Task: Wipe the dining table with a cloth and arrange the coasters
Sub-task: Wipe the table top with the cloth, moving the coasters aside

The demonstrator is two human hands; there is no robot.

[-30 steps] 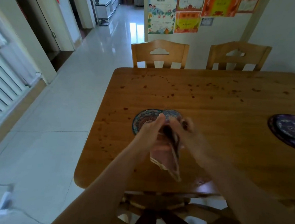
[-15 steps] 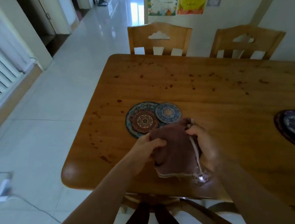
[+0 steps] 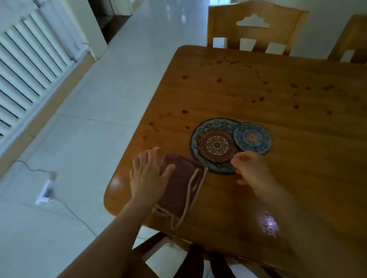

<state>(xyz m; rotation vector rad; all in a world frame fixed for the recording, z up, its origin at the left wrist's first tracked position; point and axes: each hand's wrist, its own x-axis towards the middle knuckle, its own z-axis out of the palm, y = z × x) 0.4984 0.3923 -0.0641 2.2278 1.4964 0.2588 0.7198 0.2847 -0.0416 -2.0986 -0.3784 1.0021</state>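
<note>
Left hand (image 3: 147,175) flat on one cloth (image 3: 177,189); right hand (image 3: 249,169), grip unclear, at two coasters (image 3: 216,144).

The left grip (image 3: 148,175) lies palm down, fingers straight and spread, with the thumb angled out to the right. Its bare forearm runs up from the lower left edge. The right grip (image 3: 252,170) is blurred, back of the hand up and fingers bent downward; whether they pinch anything cannot be told. Its forearm enters from the lower right.

Home dining room — wooden table (image 3: 297,171), chairs (image 3: 253,36) (radiator (image 3: 18,64))
</note>
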